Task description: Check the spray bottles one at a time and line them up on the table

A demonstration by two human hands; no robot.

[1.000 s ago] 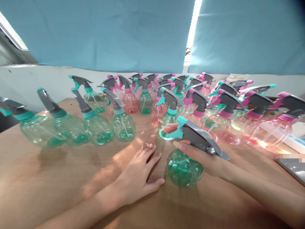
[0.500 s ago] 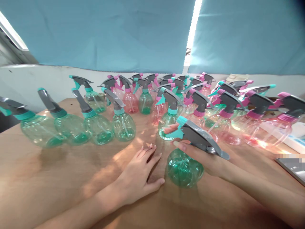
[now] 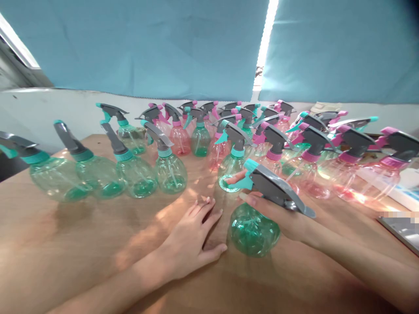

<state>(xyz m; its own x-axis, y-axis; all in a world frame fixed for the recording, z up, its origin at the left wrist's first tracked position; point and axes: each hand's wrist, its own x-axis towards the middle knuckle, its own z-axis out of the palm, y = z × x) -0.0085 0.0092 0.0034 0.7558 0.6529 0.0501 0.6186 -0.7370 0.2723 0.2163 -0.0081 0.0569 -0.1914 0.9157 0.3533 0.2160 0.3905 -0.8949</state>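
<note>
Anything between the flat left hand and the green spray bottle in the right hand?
Nothing: the head view shows only bare table between left hand and green spray bottle, held by right hand.

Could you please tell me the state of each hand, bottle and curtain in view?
Held green bottle, stands on the table, sprayer head fitted.
Right hand, closed around its neck.
Left hand, open, flat on the table.
Other green bottles, upright, sprayer heads fitted.
Pink bottles, upright, sprayer heads fitted.
Curtains, drawn, bright gap between.

Glossy clear green plastic spray bottle (image 3: pixel 254 233) on a smooth, matt wooden table (image 3: pixel 65 244), blue cloth curtain (image 3: pixel 147 43) behind.
</note>
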